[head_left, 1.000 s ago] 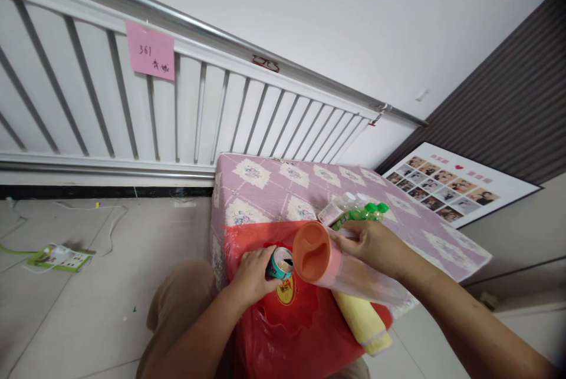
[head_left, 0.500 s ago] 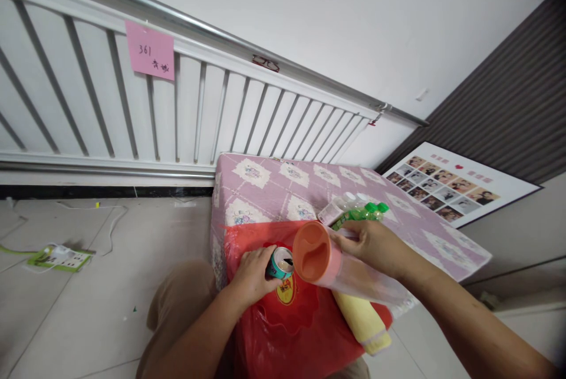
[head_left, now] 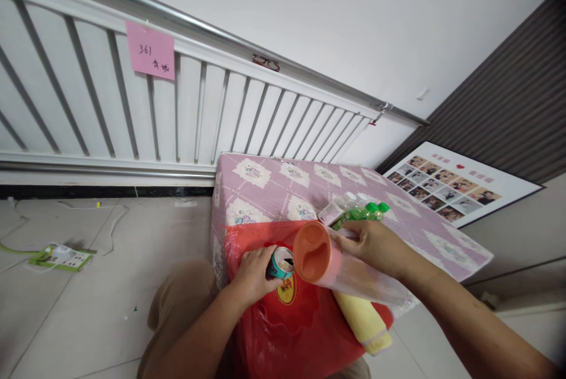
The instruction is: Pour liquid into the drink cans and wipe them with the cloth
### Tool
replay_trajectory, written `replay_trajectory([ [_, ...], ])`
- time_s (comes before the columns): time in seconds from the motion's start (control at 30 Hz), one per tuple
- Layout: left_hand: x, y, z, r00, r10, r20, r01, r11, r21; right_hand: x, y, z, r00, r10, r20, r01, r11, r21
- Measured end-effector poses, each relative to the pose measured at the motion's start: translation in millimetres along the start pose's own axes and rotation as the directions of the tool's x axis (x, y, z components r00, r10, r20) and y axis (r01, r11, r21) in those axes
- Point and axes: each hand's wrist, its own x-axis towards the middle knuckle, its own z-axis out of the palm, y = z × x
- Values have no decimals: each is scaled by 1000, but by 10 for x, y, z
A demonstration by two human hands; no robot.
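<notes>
My left hand (head_left: 255,276) is wrapped round a teal drink can (head_left: 281,263) with an opened top, over a red scalloped tray (head_left: 292,307) with a yellow emblem. In my right hand (head_left: 375,244) is a clear pitcher (head_left: 360,276) with an orange lid (head_left: 312,252), tilted so that the lid faces the can. The lid's edge is close beside the can's top; whether they touch I cannot tell. No stream of liquid shows between them. A folded yellow towel (head_left: 363,321) lies under the pitcher, on a red plastic sheet (head_left: 305,348).
Several bottles with green and white caps (head_left: 362,211) lie behind my right hand on the table's purple floral cloth (head_left: 283,181). A white radiator (head_left: 212,108) runs along the wall. A framed photo board (head_left: 462,184) leans at the right. A power strip (head_left: 62,255) lies on the floor.
</notes>
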Motion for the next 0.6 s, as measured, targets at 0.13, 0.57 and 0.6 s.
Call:
replay_trajectory([
  [0.13,4,-1,3,1000,0,1,0,1000,-3,4,7,9,1000,1,6,-1,1000,0],
  [0.57,5,1,-6,1000,2,8,-2,1000,3,25,32,20,1000,-16,16,16,1000,-1],
  [0.6,3,3,-10,1000,2,8,-2,1000,3,26,35,23,1000,-15,13,15,1000,-1],
])
